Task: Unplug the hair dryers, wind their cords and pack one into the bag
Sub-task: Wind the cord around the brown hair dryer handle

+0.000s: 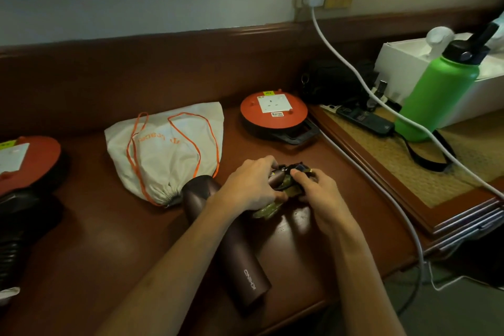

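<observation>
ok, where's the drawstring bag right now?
The white drawstring bag lies flat on the wooden desk, left of centre in the head view. It sits between the two orange cable reels, with its cinched mouth beside the brown hair dryer.

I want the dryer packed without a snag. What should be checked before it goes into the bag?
1. Hair dryer lying flat on the desk: ok.
2. Its cord bundle held by left hand and right hand: ok.
3. Cord fully wound: cannot tell.
4. Socket on the orange cord reel free of plugs: ok.
5. White bag opened: not ok, neck drawn shut.
</observation>
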{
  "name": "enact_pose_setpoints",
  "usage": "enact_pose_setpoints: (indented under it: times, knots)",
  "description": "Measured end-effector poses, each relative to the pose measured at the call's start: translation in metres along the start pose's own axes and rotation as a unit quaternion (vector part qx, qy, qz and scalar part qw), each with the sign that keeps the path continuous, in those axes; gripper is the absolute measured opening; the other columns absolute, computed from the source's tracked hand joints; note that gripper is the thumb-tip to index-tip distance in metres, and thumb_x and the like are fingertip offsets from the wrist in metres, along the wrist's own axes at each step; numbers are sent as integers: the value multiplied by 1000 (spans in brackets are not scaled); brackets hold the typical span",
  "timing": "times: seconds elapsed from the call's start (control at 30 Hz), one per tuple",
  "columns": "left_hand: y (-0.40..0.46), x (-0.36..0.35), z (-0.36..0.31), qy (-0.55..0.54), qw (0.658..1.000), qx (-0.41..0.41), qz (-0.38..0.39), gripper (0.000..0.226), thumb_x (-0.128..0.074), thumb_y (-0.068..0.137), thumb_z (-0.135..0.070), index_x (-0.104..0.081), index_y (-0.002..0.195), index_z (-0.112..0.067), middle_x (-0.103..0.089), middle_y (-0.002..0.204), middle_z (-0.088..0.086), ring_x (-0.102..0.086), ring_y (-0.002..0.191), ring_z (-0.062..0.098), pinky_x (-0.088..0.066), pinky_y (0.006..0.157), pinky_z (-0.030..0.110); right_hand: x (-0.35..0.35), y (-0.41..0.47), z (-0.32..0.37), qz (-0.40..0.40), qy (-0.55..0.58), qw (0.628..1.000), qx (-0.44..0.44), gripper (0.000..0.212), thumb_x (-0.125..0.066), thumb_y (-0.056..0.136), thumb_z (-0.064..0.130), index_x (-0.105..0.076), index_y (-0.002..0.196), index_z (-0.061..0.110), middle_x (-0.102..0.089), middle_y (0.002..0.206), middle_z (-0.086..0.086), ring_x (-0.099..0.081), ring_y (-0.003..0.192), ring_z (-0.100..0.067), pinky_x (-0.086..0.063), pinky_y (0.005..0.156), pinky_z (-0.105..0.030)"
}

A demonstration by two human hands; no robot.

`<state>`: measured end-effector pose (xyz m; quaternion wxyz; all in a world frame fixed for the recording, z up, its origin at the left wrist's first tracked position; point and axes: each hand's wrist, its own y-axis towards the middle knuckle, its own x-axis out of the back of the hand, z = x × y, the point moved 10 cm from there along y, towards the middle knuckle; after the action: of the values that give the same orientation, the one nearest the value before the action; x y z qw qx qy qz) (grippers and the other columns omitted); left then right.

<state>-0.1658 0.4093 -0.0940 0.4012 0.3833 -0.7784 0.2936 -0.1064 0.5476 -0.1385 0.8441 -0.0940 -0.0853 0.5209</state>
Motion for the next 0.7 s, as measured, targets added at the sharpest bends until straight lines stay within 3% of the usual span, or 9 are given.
enact_pose_setpoints:
  times: [0.13,0.2,0.27,0.33,0.4,0.47,0.53,0.6,0.7]
  knots:
    - [2,-4,0,56,996,11,62,76,-82,81,-50,-48,146,-27,-61,140,2,-59,125,27,-50,105,48,13,2,1,-43,-77,995,46,9,-71,93,14,-69,99,20,-75,96,-6,-74,87,-20,-63,80,-43]
    - [-4,1,-2,41,997,14,65,73,-79,85,-49,-48,147,-27,-59,143,2,-58,127,24,-51,106,46,14,1,-1,-51,-98,992,55,13,-72,92,17,-71,105,17,-75,96,-4,-74,90,-21,-61,86,-50]
    - [-17,20,-2,27,1000,11,11,67,-74,89,-50,-47,147,-29,-56,146,0,-53,132,22,-48,109,44,16,2,-2,-52,-121,989,60,22,-72,92,21,-71,113,14,-74,99,-2,-72,94,-20,-60,89,-50]
    - [-44,48,5,8,996,16,-92,62,-70,91,-52,-49,146,-32,-50,150,-3,-44,139,20,-42,113,41,20,3,-1,-48,-157,985,59,30,-71,92,27,-70,119,14,-71,107,-3,-68,101,-20,-57,95,-47]
    - [-84,69,22,-2,981,64,-185,64,-68,92,-53,-46,148,-31,-45,152,-2,-35,142,22,-37,112,41,26,1,6,-40,-212,974,67,43,-70,92,34,-63,131,19,-63,123,-3,-61,113,-19,-53,100,-41]
    - [-118,65,45,14,967,146,-207,78,-64,91,-58,-33,155,-26,-37,157,4,-29,145,29,-35,113,45,30,-8,32,-40,-251,956,143,52,-69,93,37,-52,142,29,-54,131,3,-48,127,-16,-45,103,-38]
    - [-130,49,62,-23,963,191,-188,91,-62,92,-59,-18,160,-20,-32,160,11,-26,147,34,-33,114,47,19,-16,61,18,-302,926,224,57,-67,95,34,-44,147,39,-45,136,13,-31,134,-7,-32,108,-36]
    - [-126,43,68,-85,961,191,-183,95,-64,92,-55,-12,161,-16,-33,160,15,-30,147,36,-32,115,46,-3,-12,63,138,-380,887,224,60,-67,95,34,-41,148,45,-39,142,18,-23,137,-4,-24,113,-38]
    - [-109,49,67,-114,962,174,-177,101,-72,90,-50,-11,161,-14,-35,161,16,-36,147,36,-36,114,45,-8,-3,47,239,-404,863,184,53,-68,95,29,-50,144,39,-48,146,10,-42,134,-9,-38,114,-39]
